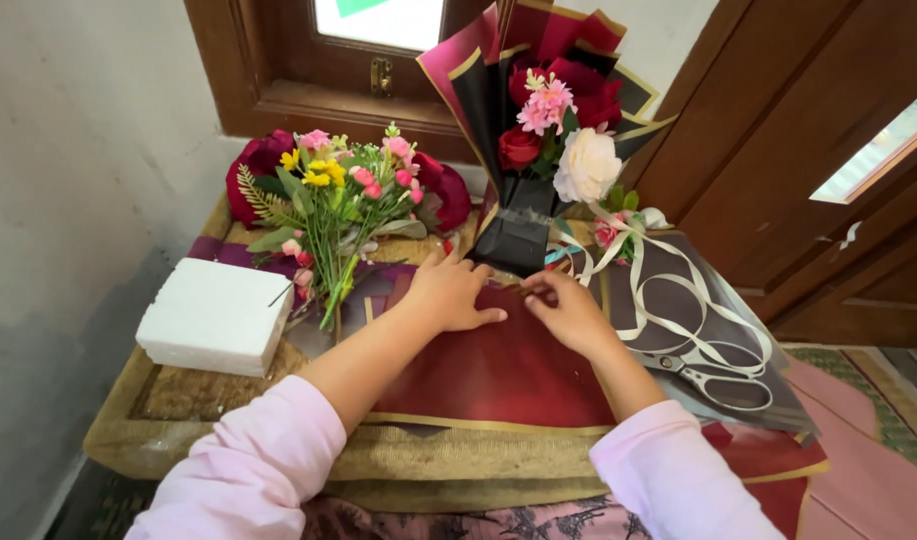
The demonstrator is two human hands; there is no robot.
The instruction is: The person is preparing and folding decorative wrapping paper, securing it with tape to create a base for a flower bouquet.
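Note:
A dark red wrapping sheet (499,370) with a gold edge lies flat on the low table (209,400). My left hand (449,292) rests flat on its far edge, fingers spread. Just to the right, my right hand (569,305) pinches the sheet's far edge with curled fingers. Directly behind both hands stands a wrapped bouquet (549,130) in black and red paper with red, pink and cream flowers. Loose flowers (344,195) lie to the left of my left hand.
A white foam block (214,315) sits at the table's left. White-handled scissors (714,375) and a cream ribbon (669,290) lie on dark sheets at the right. A grey wall stands on the left and a wooden door (799,160) on the right.

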